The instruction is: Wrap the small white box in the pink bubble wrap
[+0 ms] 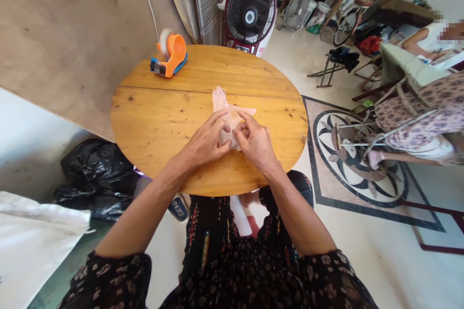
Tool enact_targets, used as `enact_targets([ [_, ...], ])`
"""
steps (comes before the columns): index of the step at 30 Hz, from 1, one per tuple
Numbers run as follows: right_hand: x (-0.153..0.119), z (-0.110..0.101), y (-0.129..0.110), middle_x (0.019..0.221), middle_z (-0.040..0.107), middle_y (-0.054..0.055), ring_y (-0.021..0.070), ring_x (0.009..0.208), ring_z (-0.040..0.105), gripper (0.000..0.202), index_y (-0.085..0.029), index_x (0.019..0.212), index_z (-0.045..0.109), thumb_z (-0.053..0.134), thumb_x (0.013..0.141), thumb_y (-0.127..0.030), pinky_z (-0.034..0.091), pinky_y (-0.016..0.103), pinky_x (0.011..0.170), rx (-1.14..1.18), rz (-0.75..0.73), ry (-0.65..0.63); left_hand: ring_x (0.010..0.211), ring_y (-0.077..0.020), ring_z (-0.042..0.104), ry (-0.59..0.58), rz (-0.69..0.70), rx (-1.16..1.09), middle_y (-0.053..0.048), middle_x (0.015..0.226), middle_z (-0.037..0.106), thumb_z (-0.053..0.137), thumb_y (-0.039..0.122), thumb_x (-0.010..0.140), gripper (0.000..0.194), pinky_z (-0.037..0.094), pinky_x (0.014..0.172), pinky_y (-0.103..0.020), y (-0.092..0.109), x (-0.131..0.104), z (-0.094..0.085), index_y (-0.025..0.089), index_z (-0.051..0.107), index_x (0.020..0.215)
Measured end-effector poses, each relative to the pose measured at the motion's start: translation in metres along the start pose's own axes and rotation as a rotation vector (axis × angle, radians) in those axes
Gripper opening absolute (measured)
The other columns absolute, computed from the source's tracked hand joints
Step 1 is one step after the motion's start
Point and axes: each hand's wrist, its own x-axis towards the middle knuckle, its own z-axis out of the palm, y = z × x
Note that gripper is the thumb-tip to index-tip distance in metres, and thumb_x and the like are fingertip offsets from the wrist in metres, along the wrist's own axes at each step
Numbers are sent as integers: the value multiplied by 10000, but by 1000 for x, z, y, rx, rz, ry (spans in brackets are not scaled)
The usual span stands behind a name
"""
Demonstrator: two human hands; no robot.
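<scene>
**Flowered top nearest, two hands busy with a thin pink sheet**

The black flowered top [232,277] is filling the near edge, and the person's forearms are reaching from it over the round wooden table [155,111]. The thin pink sheet [219,100] is lying near the middle of the table, crumpled, with one loose end pointing far and another pointing right; whether it is a bag or a wrap, I cannot tell.

The left hand [207,139] is curving in from the left, its thumb and forefinger parted and their tips resting at the sheet. The right hand [256,142] is bending more tightly, its thumb and fingers gathering at the sheet's right side. How firmly either is gripping, the view is not showing.

The handling is seemingly sitting partway: the sheet is lying out under the fingers, but its folds are looking untidy and its ends are hanging free, so some working of it is probably remaining. The orange tape dispenser [176,58] is standing at the far left, with neither hand touching it.
</scene>
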Motion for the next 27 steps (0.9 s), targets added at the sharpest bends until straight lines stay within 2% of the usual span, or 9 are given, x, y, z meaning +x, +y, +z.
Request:
enact_targets([
  [3, 0, -1, 1, 891, 701, 33, 142, 690, 609, 498, -137, 1358, 521, 516, 868, -229, 466, 282, 740, 16, 2, 26, 1288, -282, 529, -6, -4, 27, -162, 1417, 499, 580, 189, 811, 124, 499, 1024, -427, 0, -2, 0, 173, 588, 933],
  [9, 5, 3, 4, 840, 700, 10, 130, 640, 614, 457, -149, 1304, 564, 546, 853, -226, 482, 287, 734, 46, 10, 89, 1094, -236, 621, -11, 18, 12, -154, 1480, 444, 567, 212, 835, 143, 531, 967, -399, -2, -2, 1, 155, 680, 904],
  [12, 5, 8, 2, 823, 713, 18, 144, 674, 644, 448, -136, 1302, 566, 524, 859, -196, 497, 290, 741, 52, 8, 76, 1103, -236, 616, -51, -6, -9, -150, 1490, 436, 561, 210, 842, 166, 518, 989, -406, 0, -1, -1, 157, 693, 926],
  [15, -1, 8, -1, 914, 743, 50, 168, 778, 684, 450, -135, 1331, 545, 502, 891, -217, 515, 304, 788, 57, 1, 58, 1140, -242, 607, -87, -36, -16, -142, 1507, 418, 563, 228, 848, 186, 507, 1007, -407, 2, -1, -3, 166, 678, 980],
  [20, -24, 3, -5, 1111, 740, 64, 193, 981, 678, 532, -187, 1488, 365, 396, 958, -216, 513, 356, 923, 30, -99, 4, 1328, -265, 492, -92, -88, -32, -136, 1501, 427, 588, 261, 845, 180, 457, 1068, -424, 5, -1, -7, 182, 593, 1007],
  [23, -35, 7, -6, 1211, 705, 93, 228, 1107, 621, 582, -157, 1538, 269, 351, 962, -169, 489, 404, 987, -100, -180, 5, 1361, -261, 453, -58, -61, -16, -147, 1462, 454, 602, 261, 831, 180, 427, 1092, -425, 4, 0, -8, 183, 558, 987],
  [27, -39, 17, -5, 1140, 717, 132, 259, 1041, 608, 573, -113, 1541, 275, 339, 973, -156, 490, 427, 958, -308, -193, -9, 1267, -254, 504, -7, -31, 56, -133, 1328, 527, 606, 234, 803, 155, 431, 1063, -412, 6, -1, -8, 182, 564, 942],
])
